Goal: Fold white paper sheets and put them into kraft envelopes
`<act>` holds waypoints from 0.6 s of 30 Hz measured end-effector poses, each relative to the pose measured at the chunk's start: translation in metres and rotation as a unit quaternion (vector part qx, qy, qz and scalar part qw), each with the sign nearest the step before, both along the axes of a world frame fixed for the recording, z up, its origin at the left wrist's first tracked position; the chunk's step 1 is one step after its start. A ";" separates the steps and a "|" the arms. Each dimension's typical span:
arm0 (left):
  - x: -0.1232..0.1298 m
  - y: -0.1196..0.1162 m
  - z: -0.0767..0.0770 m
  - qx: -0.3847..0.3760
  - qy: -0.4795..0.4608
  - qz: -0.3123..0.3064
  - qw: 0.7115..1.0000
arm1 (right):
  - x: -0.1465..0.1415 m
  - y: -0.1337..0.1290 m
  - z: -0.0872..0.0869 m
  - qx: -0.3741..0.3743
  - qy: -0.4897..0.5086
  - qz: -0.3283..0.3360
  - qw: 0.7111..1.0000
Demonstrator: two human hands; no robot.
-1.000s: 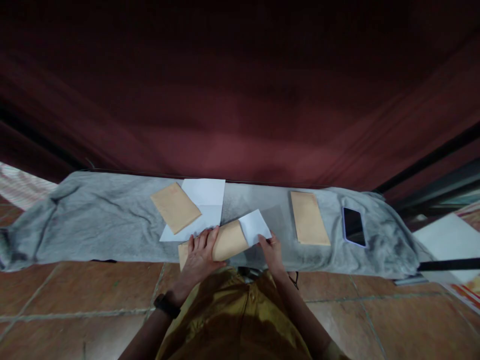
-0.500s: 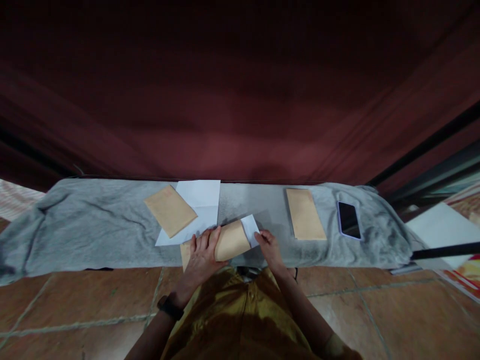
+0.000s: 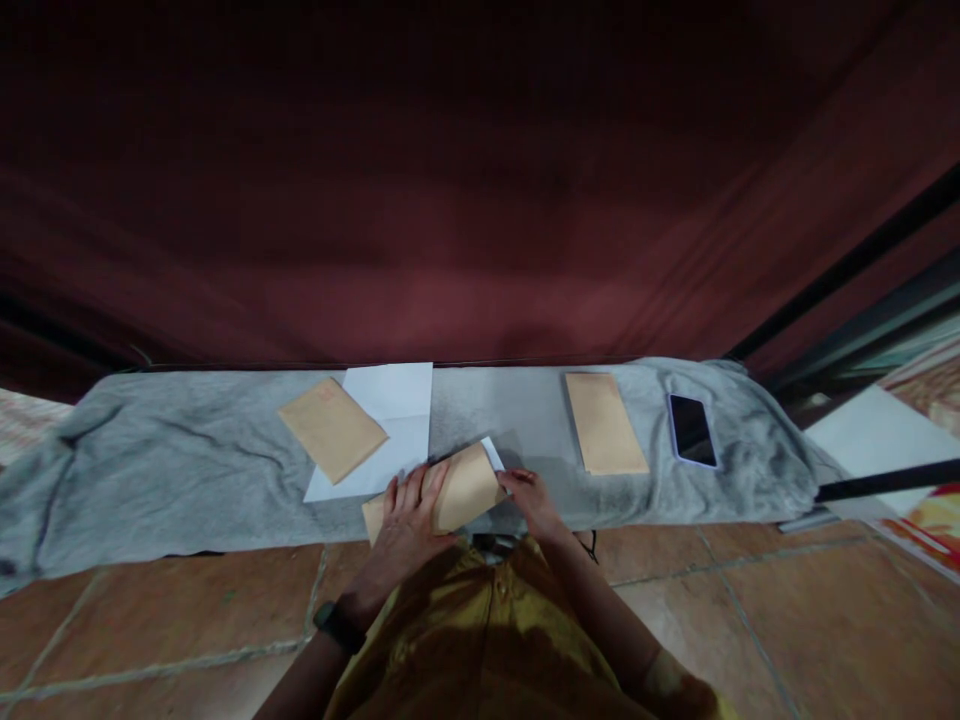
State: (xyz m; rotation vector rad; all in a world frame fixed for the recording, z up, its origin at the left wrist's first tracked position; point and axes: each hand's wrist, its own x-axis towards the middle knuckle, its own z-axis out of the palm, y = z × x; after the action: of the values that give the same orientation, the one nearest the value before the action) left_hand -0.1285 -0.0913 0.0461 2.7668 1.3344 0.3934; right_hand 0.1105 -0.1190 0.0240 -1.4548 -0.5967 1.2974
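Observation:
A brown envelope [image 3: 466, 488] lies slantwise near the front edge of the grey cloth. Across its left part rests my left hand [image 3: 411, 517], fingers spread and pressing it down. A narrow strip of white paper [image 3: 492, 455] sticks out of the envelope's right end. My right hand [image 3: 529, 494] pinches at that end, its fingertips on the paper. Behind my left hand, a second brown envelope [image 3: 334, 430] lies partly on unfolded white sheets [image 3: 397, 400]. To the right, another brown envelope [image 3: 606, 424] lies flat.
A phone [image 3: 693, 430] with a pale purple case lies on the right of the grey cloth [image 3: 187, 440]. Dark red fabric [image 3: 480, 250] rises behind the cloth. Beyond its right end are white paper [image 3: 885, 445] and a dark bar [image 3: 889, 480].
The white paper has slid further into the envelope, so less of it shows. My right hand has moved slightly left with it. The whole view has shifted slightly.

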 end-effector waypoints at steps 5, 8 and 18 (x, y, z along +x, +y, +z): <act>0.007 0.001 -0.002 -0.004 -0.012 -0.006 1.000 | 0.000 -0.002 0.005 -0.026 -0.023 0.045 0.998; 0.006 0.003 -0.001 -0.007 -0.018 -0.020 1.000 | 0.005 -0.002 0.009 -0.037 -0.032 0.077 0.996; 0.008 0.008 0.008 -0.016 -0.027 -0.053 0.998 | 0.004 0.004 0.005 0.020 -0.074 0.094 0.993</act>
State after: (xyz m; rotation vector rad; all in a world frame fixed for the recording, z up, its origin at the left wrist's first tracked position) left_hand -0.1204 -0.0830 0.0538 2.7648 1.1669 0.4334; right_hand 0.1145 -0.1147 0.0293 -1.4973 -0.8701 1.3203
